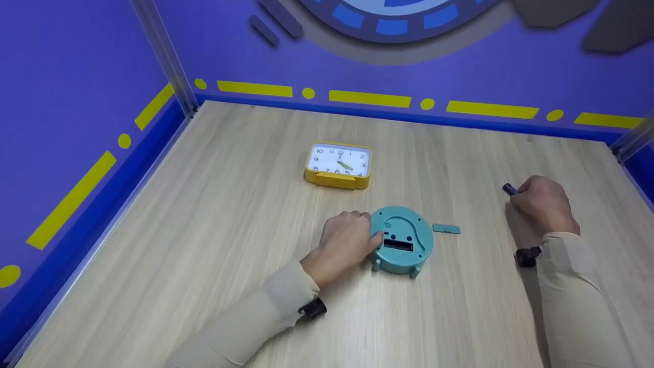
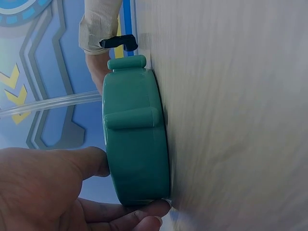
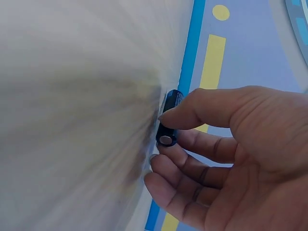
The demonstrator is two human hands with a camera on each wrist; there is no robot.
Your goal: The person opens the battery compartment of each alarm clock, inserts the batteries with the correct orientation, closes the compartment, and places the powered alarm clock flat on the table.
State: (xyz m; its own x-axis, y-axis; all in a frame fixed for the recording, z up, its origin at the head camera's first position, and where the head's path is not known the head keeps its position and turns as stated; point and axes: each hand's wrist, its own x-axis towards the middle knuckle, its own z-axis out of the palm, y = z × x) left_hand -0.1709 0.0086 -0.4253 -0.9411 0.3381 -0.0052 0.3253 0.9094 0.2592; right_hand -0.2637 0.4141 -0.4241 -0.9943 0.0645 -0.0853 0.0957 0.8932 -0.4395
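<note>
A round teal clock (image 1: 401, 225) lies face down on the table, its back and a long dark battery slot showing, with two short feet toward me. My left hand (image 1: 343, 244) grips its left side, thumb on the back and fingers around the rim; the left wrist view shows the clock's (image 2: 137, 166) side. Further right, my right hand (image 1: 544, 204) pinches a dark battery (image 1: 509, 189) between thumb and fingers. In the right wrist view the battery (image 3: 172, 101) is close to the tabletop; I cannot tell whether it touches. A small teal battery cover (image 1: 446, 229) lies just right of the clock.
Behind the teal clock, a yellow rectangular clock (image 1: 338, 166) lies tilted back with its white dial up. The wooden table (image 1: 245, 168) is bounded by blue-purple panels (image 1: 378, 76) at the back and left.
</note>
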